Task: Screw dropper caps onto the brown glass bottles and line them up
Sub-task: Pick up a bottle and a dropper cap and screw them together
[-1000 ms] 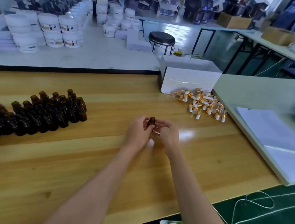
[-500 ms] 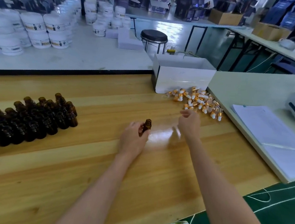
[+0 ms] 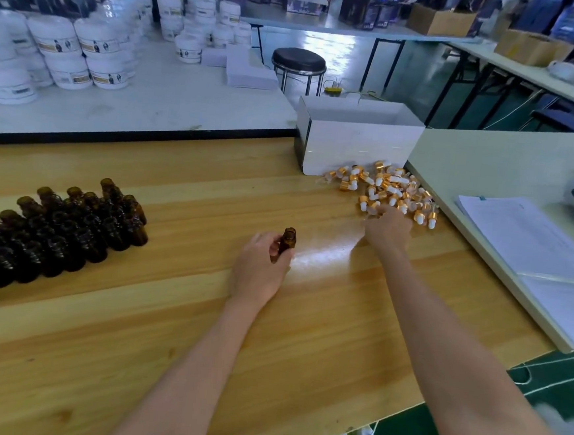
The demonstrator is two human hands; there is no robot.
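My left hand [image 3: 260, 266] grips a small uncapped brown glass bottle [image 3: 286, 240] upright over the middle of the wooden table [image 3: 167, 328]. Off to the right, my right hand [image 3: 387, 229] reaches into the near edge of a pile of gold-and-white dropper caps [image 3: 389, 187]; its fingertips are among the caps and I cannot tell whether it holds one. Several uncapped brown bottles [image 3: 61, 230] stand packed in rows on the left of the table.
A white open box [image 3: 357, 140] stands just behind the caps. A pale table with a stack of papers [image 3: 530, 250] adjoins on the right. White jars [image 3: 68, 52] crowd the grey table behind. A black stool [image 3: 298, 62] stands beyond.
My right hand left the bottle and moved right and away to the cap pile. The left hand kept hold of the bottle, almost in place.
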